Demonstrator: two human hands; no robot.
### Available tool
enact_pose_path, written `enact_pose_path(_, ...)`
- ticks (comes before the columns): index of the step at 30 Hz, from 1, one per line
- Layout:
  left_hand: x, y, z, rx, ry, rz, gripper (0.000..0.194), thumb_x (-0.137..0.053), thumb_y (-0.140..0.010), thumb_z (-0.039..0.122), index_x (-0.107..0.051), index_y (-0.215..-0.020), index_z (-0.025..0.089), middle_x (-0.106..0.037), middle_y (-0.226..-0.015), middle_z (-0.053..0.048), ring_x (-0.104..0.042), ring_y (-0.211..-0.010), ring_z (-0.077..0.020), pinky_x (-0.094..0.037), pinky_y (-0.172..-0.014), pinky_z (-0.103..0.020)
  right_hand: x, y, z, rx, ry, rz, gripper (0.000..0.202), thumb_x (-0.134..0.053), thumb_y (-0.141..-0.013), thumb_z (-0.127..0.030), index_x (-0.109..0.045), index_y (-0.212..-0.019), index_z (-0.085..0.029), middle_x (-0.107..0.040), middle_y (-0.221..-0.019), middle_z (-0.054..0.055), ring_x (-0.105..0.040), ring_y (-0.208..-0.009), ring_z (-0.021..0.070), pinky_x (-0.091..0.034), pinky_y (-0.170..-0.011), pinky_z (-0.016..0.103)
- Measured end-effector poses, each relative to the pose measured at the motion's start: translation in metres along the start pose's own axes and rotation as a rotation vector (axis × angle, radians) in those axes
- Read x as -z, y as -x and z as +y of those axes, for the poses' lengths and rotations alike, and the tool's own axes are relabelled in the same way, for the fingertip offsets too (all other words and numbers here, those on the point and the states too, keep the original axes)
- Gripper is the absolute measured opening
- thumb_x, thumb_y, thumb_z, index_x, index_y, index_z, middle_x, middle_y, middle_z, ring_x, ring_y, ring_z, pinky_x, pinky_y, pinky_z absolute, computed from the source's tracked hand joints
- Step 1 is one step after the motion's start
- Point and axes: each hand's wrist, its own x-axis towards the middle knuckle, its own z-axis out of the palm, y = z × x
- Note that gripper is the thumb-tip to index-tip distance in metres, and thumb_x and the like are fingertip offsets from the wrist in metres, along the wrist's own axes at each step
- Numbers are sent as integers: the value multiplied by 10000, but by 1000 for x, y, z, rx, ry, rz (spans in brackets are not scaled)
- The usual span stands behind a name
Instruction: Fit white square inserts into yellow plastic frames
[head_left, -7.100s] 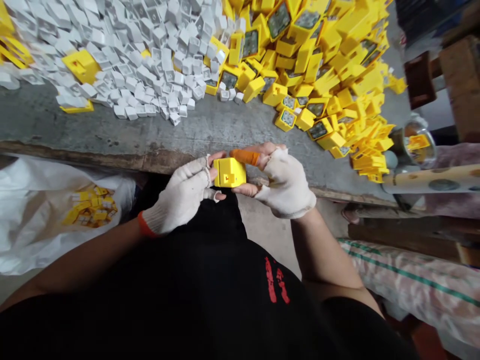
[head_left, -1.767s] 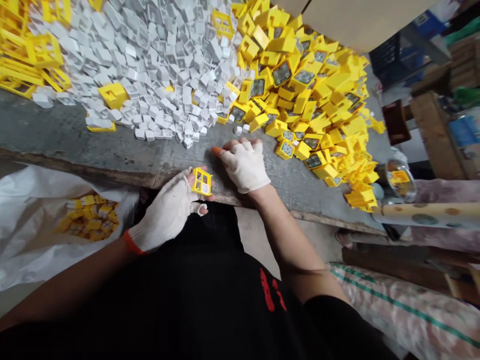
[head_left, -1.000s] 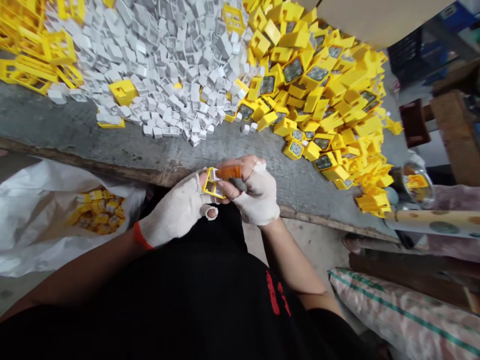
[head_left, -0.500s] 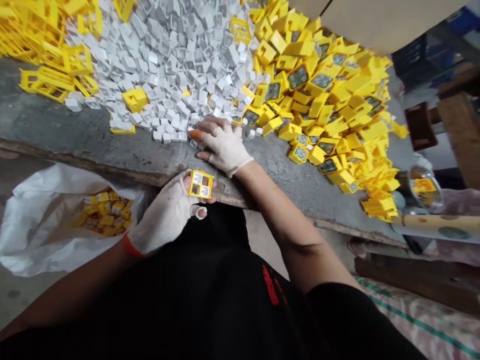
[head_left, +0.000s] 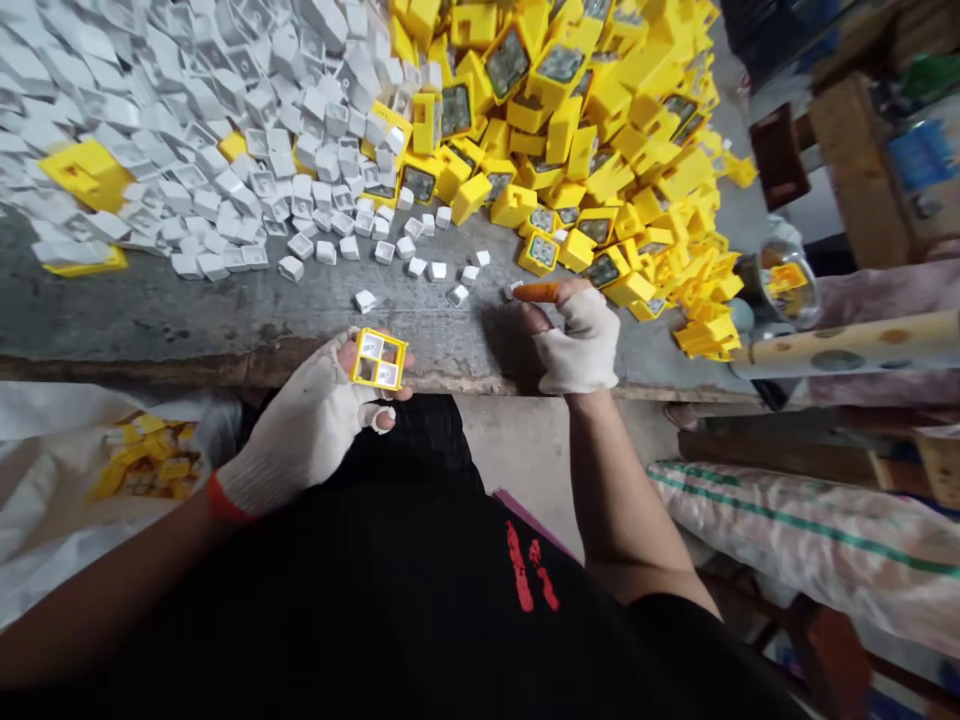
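Observation:
My left hand (head_left: pixel 315 410), in a white fingerless glove, holds a small yellow four-window frame (head_left: pixel 381 360) at the table's front edge. White caps sit in its upper-left and lower-right windows; the other two windows are see-through. Farther right, my right hand (head_left: pixel 579 338) rests on the tabletop with an orange cover on its index finger. That fingertip touches a small white cap (head_left: pixel 514 289), and the thumb is held apart below it. The other right fingers are partly hidden. Between the hands, several loose white caps (head_left: pixel 437 271) lie scattered on the grey table (head_left: pixel 300 320).
A heap of white caps (head_left: pixel 187 110) covers the back left. Yellow housings (head_left: pixel 592 110) are piled at the back and right. Below the table's left edge, a white sack (head_left: pixel 45 480) contains yellow-and-white pieces. A clear jar (head_left: pixel 795 285) stands at the table's right end.
My right hand has moved right, away from the white heap, and several white caps now lie spread along the table. My left hand still holds the yellow frame. The view has shifted right.

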Motion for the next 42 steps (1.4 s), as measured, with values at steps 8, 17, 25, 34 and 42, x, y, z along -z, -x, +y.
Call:
enact_pose_path(8,-12,10,9,25,80,57,171,-798,-979,307,-762,-1102,195,-803,-1103,-114,-733,-803,-210,-549,-571,-250,-59,-68,-63,150,118,-160,287,-762,-1073,-481,-815,-1249,-261,-784,-1393,172,-570,-1449,494,-480,-1161,782)
enact_pose_path(17,-4,8,5,22,154,88,146,-638,-1106,313,-741,-1120,209,-807,-1066,-111,-739,-790,-229,-524,-572,-271,-58,-57,-82,162,73,-261,161,-717,-1079,-388,-832,-1096,-276,-868,-1215,127,-652,-1333,441,-497,-1154,721)
enact_pose_path(25,-5,23,8,14,234,-14,72,-744,-1066,254,-769,-1089,191,-784,-997,-71,-766,-782,-226,-582,-575,-283,-15,12,-117,401,-91,-296,305,-647,-1161,-536,-895,-1173,-359,-908,-1250,60,-771,-1265,351,-531,-1181,593)
enact_pose_path(34,19,27,-4,-37,223,41,225,-826,-1010,382,-742,-1141,218,-829,-1098,-108,-795,-813,-258,-584,-600,-298,-32,-18,-112,327,-34,-270,336,-587,-1166,-370,-888,-1312,-343,-855,-1449,71,-755,-1307,337,-555,-1166,567)
enact_pose_path(42,21,27,2,-40,212,107,234,-636,-1099,402,-729,-1091,187,-839,-1083,-152,-750,-728,-230,-533,-525,-267,-69,-72,-122,404,97,-432,229,-653,-1120,-334,-870,-1174,-287,-873,-1162,90,-709,-1234,375,-486,-1184,627)
